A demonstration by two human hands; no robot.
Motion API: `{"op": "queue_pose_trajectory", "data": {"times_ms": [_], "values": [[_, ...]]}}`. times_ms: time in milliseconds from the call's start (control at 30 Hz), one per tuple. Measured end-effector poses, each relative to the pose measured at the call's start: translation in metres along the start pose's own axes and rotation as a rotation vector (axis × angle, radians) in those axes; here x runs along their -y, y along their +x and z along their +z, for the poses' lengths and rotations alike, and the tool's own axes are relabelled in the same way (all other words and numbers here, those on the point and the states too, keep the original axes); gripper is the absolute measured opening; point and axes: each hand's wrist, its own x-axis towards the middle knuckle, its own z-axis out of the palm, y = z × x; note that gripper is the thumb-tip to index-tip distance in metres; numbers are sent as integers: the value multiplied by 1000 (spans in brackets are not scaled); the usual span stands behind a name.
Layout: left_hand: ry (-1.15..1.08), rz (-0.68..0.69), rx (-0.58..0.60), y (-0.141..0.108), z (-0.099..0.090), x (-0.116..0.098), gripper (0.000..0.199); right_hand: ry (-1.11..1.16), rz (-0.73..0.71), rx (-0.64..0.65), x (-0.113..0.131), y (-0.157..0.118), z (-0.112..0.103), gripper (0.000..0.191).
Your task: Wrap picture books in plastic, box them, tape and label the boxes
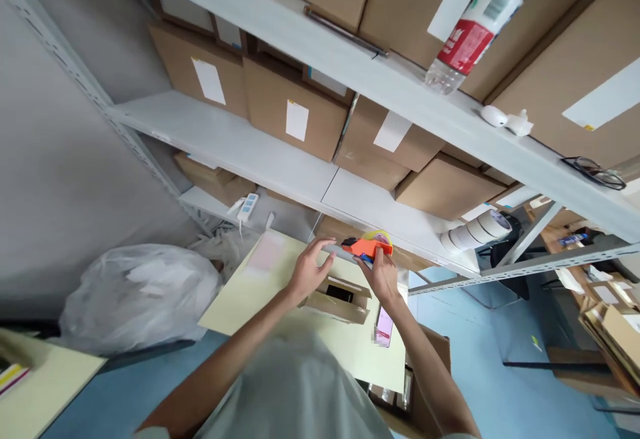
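Observation:
My right hand (384,279) grips an orange tape dispenser (361,248) loaded with a yellowish roll of tape. The dispenser is above the far side of a small cardboard box (337,307) on the pale yellow table (300,340). Through a gap in the top of the box a dark interior or item shows; which one I cannot tell. My left hand (306,271) is just left of the dispenser's front end, thumb and fingers apart and curved. Whether it touches a strip of tape is too small to see. A phone (384,327) with a pink screen lies right of the box.
Metal shelves (280,140) with cartons (295,102) rise ahead. Their upper beam bears a plastic bottle (470,36) and glasses (594,171). Tape rolls (477,231) sit on the lower shelf. A large plastic bag (143,296) is at left, an open carton (433,352) below the table's right side.

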Motion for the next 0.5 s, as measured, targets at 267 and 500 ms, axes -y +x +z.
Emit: {"op": "queue_pose_trajectory", "data": {"times_ms": [267, 500], "values": [[19, 43, 32, -30, -19, -25, 28, 62, -111, 42, 21, -47, -24, 46], [61, 62, 165, -34, -28, -14, 32, 124, -157, 236, 22, -63, -35, 38]]}}
